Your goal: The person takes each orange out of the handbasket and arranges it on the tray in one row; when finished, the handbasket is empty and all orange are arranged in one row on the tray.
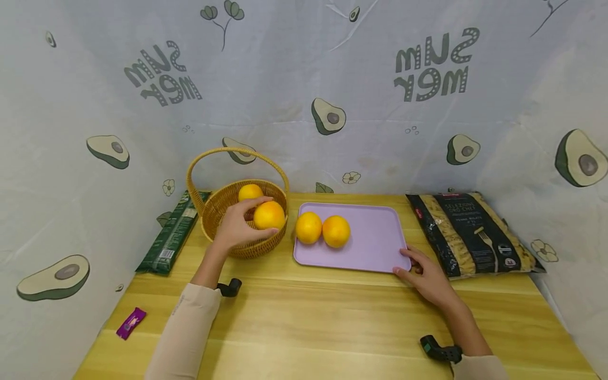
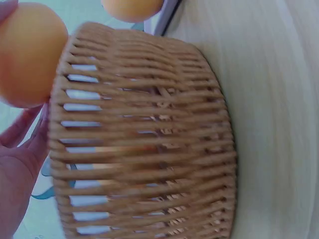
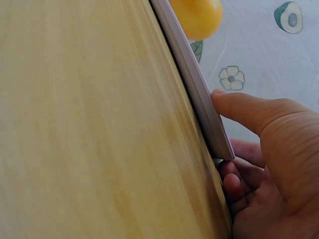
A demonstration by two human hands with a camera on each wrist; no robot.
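Note:
My left hand (image 1: 235,226) grips an orange (image 1: 269,216) between thumb and fingers at the right side of the wicker basket (image 1: 247,250). In the left wrist view that orange (image 2: 31,56) shows at the basket's rim. Another orange (image 1: 249,192) lies inside the basket, behind the hand. Two oranges, a left one (image 1: 309,228) and a right one (image 1: 336,231), sit side by side on the left part of the lilac tray (image 1: 372,235). At its front right corner my right hand (image 1: 429,281) holds the tray, thumb on the rim and fingers curled below.
Left of the basket lies a green packet (image 1: 172,235), with a small purple wrapper (image 1: 131,323) nearer the front. A black pasta bag (image 1: 470,232) stands close to the tray's right side. A patterned curtain (image 1: 294,79) borders the wooden table (image 1: 328,322) behind and at the sides.

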